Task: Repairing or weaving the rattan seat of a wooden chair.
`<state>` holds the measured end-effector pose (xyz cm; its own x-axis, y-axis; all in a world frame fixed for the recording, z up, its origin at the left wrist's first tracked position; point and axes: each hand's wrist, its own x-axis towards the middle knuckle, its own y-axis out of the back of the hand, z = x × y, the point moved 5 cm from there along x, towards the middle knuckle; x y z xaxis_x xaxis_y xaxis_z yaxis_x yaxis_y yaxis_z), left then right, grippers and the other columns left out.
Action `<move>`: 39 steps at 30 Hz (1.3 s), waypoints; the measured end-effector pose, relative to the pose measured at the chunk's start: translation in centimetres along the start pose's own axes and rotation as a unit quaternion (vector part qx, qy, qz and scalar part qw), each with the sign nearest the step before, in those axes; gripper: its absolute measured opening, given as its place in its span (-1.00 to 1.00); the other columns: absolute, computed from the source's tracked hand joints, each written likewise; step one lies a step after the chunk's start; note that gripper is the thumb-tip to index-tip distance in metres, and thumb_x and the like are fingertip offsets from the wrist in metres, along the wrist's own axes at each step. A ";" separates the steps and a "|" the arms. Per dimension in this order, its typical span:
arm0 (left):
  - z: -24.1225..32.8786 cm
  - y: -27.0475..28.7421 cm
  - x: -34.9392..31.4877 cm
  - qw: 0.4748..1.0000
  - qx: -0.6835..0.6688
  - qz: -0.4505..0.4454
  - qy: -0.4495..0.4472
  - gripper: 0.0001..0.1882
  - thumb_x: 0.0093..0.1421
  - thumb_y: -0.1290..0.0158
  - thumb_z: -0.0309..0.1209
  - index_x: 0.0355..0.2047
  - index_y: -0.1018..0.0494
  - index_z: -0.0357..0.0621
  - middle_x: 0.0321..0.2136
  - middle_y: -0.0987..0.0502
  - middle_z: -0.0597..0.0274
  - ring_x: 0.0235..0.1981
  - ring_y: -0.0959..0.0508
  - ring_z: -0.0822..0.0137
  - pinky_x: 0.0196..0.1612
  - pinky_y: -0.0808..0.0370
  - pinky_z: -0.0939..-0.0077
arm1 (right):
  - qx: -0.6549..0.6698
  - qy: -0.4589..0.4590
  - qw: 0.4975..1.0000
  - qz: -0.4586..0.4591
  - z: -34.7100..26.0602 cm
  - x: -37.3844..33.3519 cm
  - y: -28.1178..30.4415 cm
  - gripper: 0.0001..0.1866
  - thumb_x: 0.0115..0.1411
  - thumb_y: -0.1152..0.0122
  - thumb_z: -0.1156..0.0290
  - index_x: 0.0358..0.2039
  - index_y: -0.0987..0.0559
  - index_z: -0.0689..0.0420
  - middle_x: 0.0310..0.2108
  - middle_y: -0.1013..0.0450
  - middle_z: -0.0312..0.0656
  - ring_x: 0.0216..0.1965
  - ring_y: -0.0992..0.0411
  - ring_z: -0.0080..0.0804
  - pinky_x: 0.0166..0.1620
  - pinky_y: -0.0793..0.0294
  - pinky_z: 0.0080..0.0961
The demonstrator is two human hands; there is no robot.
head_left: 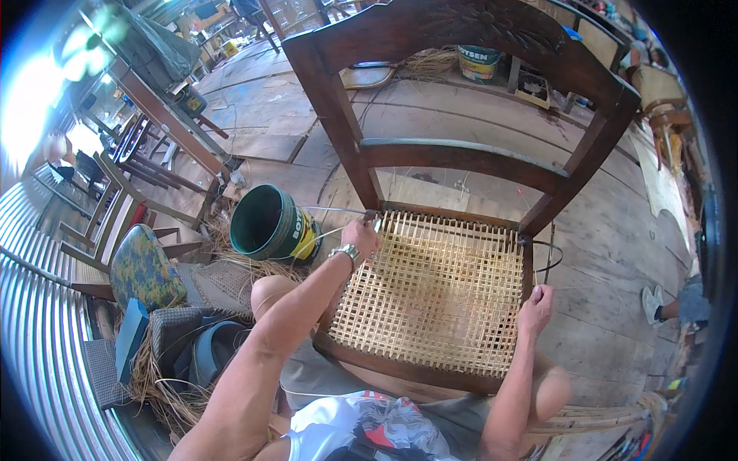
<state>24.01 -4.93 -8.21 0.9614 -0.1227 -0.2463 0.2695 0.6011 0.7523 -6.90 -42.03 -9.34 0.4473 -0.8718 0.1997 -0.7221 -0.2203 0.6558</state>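
A dark wooden chair with a carved backrest stands in front of me, its seat woven from pale cane in an open square mesh. At the seat's far left corner, my left hand, with a watch on the wrist, is closed with a thin cane strand running into it. What else its fingers hold is hidden. My right hand is beside the seat's right rail, finger and thumb pinched on a light strand. A dark thin loop curves out from the right rail just above it.
A green bucket lies tipped toward me left of the chair. Loose cane fibres, a camouflage-patterned cushion and a chair frame crowd the left by a corrugated wall. Another person's foot shows at right.
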 end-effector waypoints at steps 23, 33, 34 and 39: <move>1.0 0.5 -3.2 0.997 -0.059 0.048 0.019 -0.76 0.22 0.01 -0.39 -0.17 -0.42 -0.29 -0.28 -0.58 -0.32 -0.19 -0.59 -0.24 -0.13 -0.52 -0.04 | 0.083 0.328 0.878 -0.340 -29.3 -5.5 -17.1 -0.69 0.22 -0.19 0.32 -0.04 -0.61 0.10 -0.19 -0.54 -0.04 -0.28 -0.54 -0.19 -0.13 -0.54 -0.34; 0.8 0.3 -4.7 0.980 -0.135 0.135 -0.059 -0.76 0.35 0.07 -0.28 -0.31 -0.39 -0.24 -0.48 -0.55 -0.26 -0.40 -0.55 -0.27 -0.35 -0.46 -0.10 | 0.054 0.275 0.866 -0.415 -30.6 -6.3 -22.5 -0.78 0.17 -0.26 0.29 -0.33 -0.66 0.19 -0.36 -0.57 -0.04 -0.30 -0.54 -0.19 -0.17 -0.50 -0.33; 0.8 0.1 -4.9 0.978 -0.128 0.140 -0.088 -0.77 0.36 0.09 -0.29 -0.30 -0.38 -0.23 -0.49 -0.54 -0.25 -0.41 -0.55 -0.27 -0.36 -0.45 -0.11 | 0.073 0.231 0.871 -0.428 -30.2 -6.1 -22.6 -0.79 0.17 -0.27 0.29 -0.34 -0.65 0.19 -0.38 -0.58 -0.08 -0.31 -0.53 -0.27 -0.19 -0.49 -0.38; 0.5 -0.1 -5.3 0.981 -0.057 0.137 -0.122 -0.78 0.35 0.08 -0.29 -0.20 -0.36 -0.23 -0.44 -0.55 -0.24 -0.39 -0.56 -0.23 -0.34 -0.48 -0.08 | 0.140 0.188 0.856 -0.461 -29.4 -6.1 -23.2 -0.79 0.17 -0.28 0.30 -0.33 -0.62 0.19 -0.41 -0.57 -0.16 -0.35 -0.46 -0.48 -0.21 -0.46 -0.49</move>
<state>18.94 -4.79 -6.68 0.9854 -0.1217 0.1192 0.0052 0.7209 0.6930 22.63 -18.72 -4.40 0.9953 -0.0795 -0.0547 -0.0445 -0.8808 0.4714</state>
